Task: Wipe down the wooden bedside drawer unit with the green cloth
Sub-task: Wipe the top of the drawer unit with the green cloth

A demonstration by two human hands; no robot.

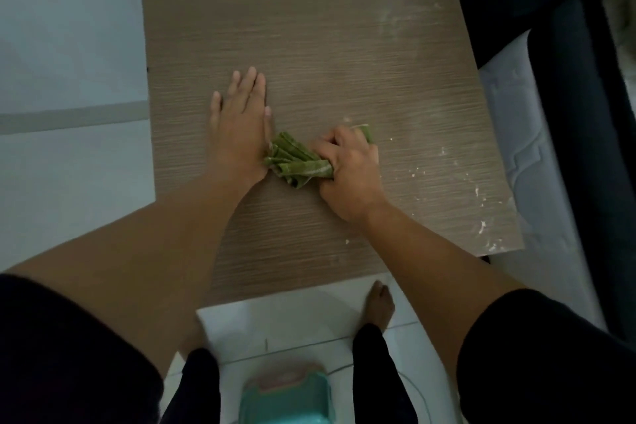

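The wooden top of the bedside drawer unit (309,45) fills the middle of the view, seen from above. My right hand (347,172) grips a bunched green cloth (292,162) and presses it on the wood near the centre. My left hand (241,124) lies flat on the top just left of the cloth, fingers straight, its edge touching the cloth's folds. White dust and crumbs (478,189) speckle the right side of the top, with a pale smear toward the far right corner.
A white wall (69,27) borders the unit on the left. A dark bed frame and pale mattress (537,162) run along the right. Below the front edge are white floor tiles, my bare foot (380,303) and a teal object (285,396) near my legs.
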